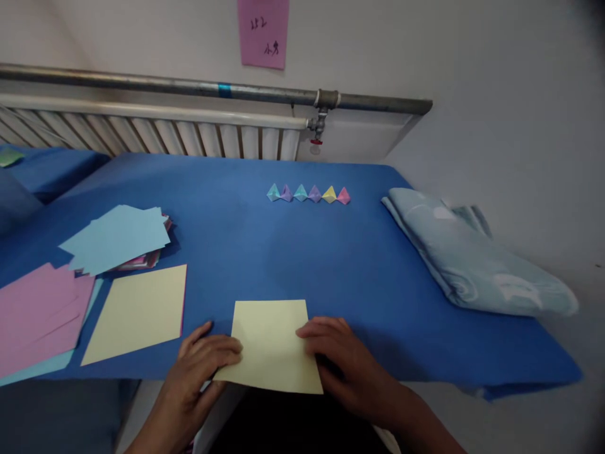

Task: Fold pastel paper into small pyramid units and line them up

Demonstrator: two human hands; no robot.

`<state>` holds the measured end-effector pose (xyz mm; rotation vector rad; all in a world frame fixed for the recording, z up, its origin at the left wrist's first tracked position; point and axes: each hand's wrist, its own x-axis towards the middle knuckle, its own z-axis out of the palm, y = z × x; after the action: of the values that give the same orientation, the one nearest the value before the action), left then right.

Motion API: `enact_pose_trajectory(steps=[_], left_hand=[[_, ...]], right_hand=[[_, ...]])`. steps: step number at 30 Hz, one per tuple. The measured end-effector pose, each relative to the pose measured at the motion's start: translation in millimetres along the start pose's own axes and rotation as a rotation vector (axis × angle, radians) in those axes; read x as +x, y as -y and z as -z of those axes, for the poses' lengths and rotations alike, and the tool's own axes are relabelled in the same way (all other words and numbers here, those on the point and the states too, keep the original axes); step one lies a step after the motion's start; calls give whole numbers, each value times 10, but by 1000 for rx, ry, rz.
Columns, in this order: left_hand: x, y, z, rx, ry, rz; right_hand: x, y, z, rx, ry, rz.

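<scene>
Currently I have the left hand [197, 362] and right hand [344, 356] pinched on opposite sides of the yellow sheet [270, 347].

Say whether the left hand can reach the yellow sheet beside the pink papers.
Probably yes: the left hand touches another sheet but sits close, with only blue cloth showing between it and that yellow sheet.

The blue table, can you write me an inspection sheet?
Surface: blue cloth under the papers.
Job's things: plain yellow paper sheet between the hands.
Clutter: pale blue sheets, pink sheets and another yellow sheet at left; six folded-paper shapes in a row farther back; folded patterned blanket at right.
Grips: left hand and right hand touch the sheet's opposite sides; any pinch unclear.
Cables: nothing seen.
Surroundings: radiator, metal pipe, red-handled valve, pink note on wall.
</scene>
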<state>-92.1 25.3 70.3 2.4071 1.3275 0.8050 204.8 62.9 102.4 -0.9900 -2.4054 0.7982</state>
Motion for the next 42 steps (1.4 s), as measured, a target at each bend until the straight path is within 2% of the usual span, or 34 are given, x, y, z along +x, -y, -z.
enact_pose_trajectory(steps=[4,11,16,20,25,28,31,42], left_hand=[[29,10,-21,4,-60,73],[251,-41,-25,-40,-76,221],[375,-104,-16,-50,-34,472],[459,-139,3,-77,33,655],[521,-136,6,-78,116,767],[542,-139,-1,-56,119,790],[561,-154,4,-59,135,802],[504,-83,-8,-23,180,745]], right_hand=[[97,-25,-66,11,-24,-64],[108,29,-203,166,-268,-350],[98,-13,-286,131,-340,-478],[104,-54,-320,59,-399,-421],[141,-42,-302,-5,-408,-367],[184,-6,-256,-89,-291,-282],[214,18,-220,-111,-209,-278],[221,-7,-207,-108,-149,-296]])
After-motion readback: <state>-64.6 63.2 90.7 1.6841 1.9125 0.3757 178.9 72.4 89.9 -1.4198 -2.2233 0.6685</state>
